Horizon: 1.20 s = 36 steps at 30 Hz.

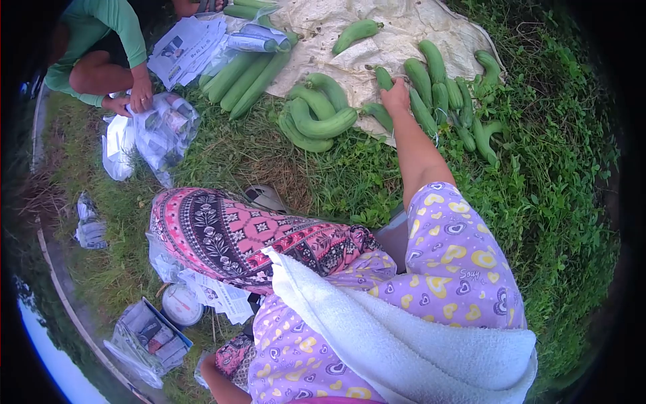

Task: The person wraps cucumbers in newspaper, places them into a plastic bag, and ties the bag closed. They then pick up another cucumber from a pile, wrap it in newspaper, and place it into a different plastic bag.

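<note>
My right hand [396, 97] reaches out to the cloth, its fingers closed round a green luffa gourd [383, 78]. Part of that gourd is hidden by the hand. Just to the right several more gourds [418, 77] lie close together, and another gourd [378, 116] is just below and left of the hand. A pile of curved gourds [319, 124] lies on the grass at the cloth's near edge. My left forearm [225, 384] shows at the bottom left beside my patterned trousers; the fingers of that hand are hidden.
Gourds lie on a pale cloth [309, 40]. At upper left a person in a green sleeve [124, 27] handles a clear plastic bag [168, 128] near newspaper sheets [188, 50] and straight gourds [249, 81]. A white tub [182, 304] and a box [151, 333] stand lower left.
</note>
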Motion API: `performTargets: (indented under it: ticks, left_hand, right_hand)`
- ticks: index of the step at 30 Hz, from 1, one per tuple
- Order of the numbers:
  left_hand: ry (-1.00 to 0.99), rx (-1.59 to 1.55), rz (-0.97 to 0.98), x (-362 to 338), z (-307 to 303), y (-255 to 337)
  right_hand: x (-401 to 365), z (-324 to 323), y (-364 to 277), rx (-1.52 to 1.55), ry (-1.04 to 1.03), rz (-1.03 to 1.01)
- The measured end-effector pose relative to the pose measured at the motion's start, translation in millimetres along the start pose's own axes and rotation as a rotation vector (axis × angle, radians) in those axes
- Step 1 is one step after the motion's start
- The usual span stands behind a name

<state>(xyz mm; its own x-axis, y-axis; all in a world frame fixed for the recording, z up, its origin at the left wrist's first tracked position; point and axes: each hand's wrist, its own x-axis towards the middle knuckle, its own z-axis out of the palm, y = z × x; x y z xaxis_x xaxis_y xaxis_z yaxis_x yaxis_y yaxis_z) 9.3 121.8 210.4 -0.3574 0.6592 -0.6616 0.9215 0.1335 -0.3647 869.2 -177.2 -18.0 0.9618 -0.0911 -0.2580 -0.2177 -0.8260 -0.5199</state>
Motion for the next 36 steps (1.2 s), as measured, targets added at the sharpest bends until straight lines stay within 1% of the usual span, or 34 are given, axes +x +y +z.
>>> performTargets:
  ticks: [3,6,9,12,15,21,24,27,29,30,31,32,33,34,35,36]
  left_hand:
    - [0.003,-0.021,-0.008,-1,3,-6]
    - [0.005,-0.039,-0.011,-3,6,-10]
    - [0.006,-0.053,-0.015,-1,6,-10]
    - [0.014,-0.07,-0.009,1,5,-10]
    - [0.015,-0.093,0.0,3,7,-16]
    - [0.024,-0.123,0.012,7,15,-23]
    - [0.021,-0.138,0.02,9,21,-30]
    - [0.019,-0.137,0.035,8,26,-34]
    - [0.007,-0.103,0.066,11,25,-31]
    - [-0.001,-0.066,0.097,12,22,-27]
    - [-0.031,-0.036,0.139,14,18,-22]
    - [-0.055,-0.105,0.188,12,15,-20]
    - [-0.072,-0.322,0.229,1,8,-5]
    - [-0.027,-0.696,0.307,-35,0,27]
    - [-0.012,-1.059,0.413,-72,-9,59]
    - [-0.043,-1.12,0.591,-96,-19,82]
  right_hand:
    - [18,14,27,0.151,0.081,-0.082]
    - [26,22,47,0.846,-0.056,-0.158]
    - [16,-2,49,1.06,-0.25,-0.101]
    - [7,-19,47,1.291,-0.498,-0.044]
    - [-26,-52,17,1.476,-0.751,0.018]
    - [-50,-50,-12,1.647,-0.969,0.029]
    - [-73,-45,-32,1.726,-0.942,0.014]
    - [-98,-43,-51,1.724,-1.006,0.059]
    - [-113,-34,-53,1.851,-1.37,0.084]
    - [-131,-35,-66,1.838,-1.55,0.039]
    - [-145,-36,-77,1.689,-1.618,-0.012]
    - [-175,-51,-97,1.419,-1.491,-0.086]
    - [-208,-71,-122,1.153,-1.36,-0.148]
    - [-232,-87,-142,1.094,-1.536,-0.317]
    - [-260,-104,-161,1.077,-1.701,-0.393]
    - [-284,-100,-177,1.017,-1.889,-0.642]
